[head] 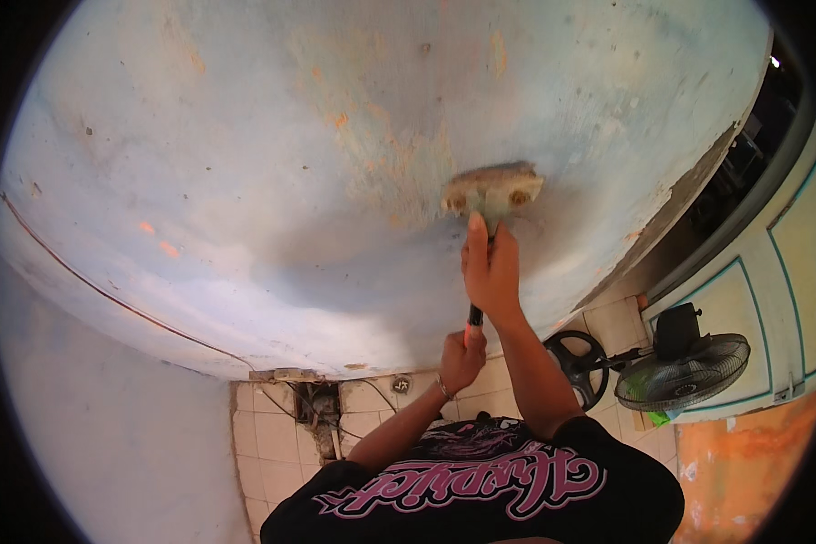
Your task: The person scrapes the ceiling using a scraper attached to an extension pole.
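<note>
Both of my hands hold a long-handled brush whose wide, worn head lies against a painted wall. My right hand grips the handle just below the head, with the thumb along its base. Lower down, my left hand is closed around the red and black part of the handle. The wall is pale blue-white, with worn orange patches and grey smudges around the head. The tips of the bristles are blurred.
A black pedestal fan stands on the tiled floor at the right, near a cream door with blue lines. A thin cable runs along the wall at the left. Below it, wires hang by an opening in the floor tiles.
</note>
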